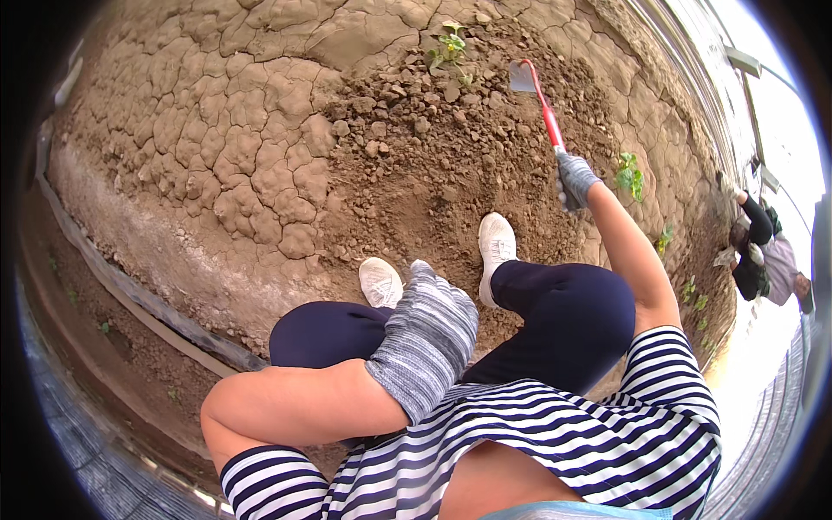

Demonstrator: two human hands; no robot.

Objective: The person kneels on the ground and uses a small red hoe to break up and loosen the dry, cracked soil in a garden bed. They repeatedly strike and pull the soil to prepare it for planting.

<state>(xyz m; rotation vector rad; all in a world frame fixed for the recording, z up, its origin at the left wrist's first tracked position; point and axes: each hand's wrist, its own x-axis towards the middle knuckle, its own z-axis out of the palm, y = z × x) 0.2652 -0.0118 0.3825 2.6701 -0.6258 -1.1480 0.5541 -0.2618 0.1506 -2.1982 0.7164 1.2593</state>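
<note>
My right hand (574, 181), in a grey knitted glove, grips the red handle of a small hand hoe (551, 123). The hoe's flat metal blade lies over loose, crumbled soil (448, 149) at the upper right. Left of the blade grows a small leafy plant (451, 47) with yellow on it. My left hand (432, 318), in a streaked grey glove, is bent in front of my body between my knees, above the white shoes (380, 283); it seems to hold nothing, but its palm and most fingers are hidden.
Cracked, dry soil (240, 143) spreads to the left. More seedlings (629, 177) grow in a line at the right. Another person (770, 250) crouches at the far right. A raised edging (149, 302) runs along the lower left, with a lower strip of soil beyond.
</note>
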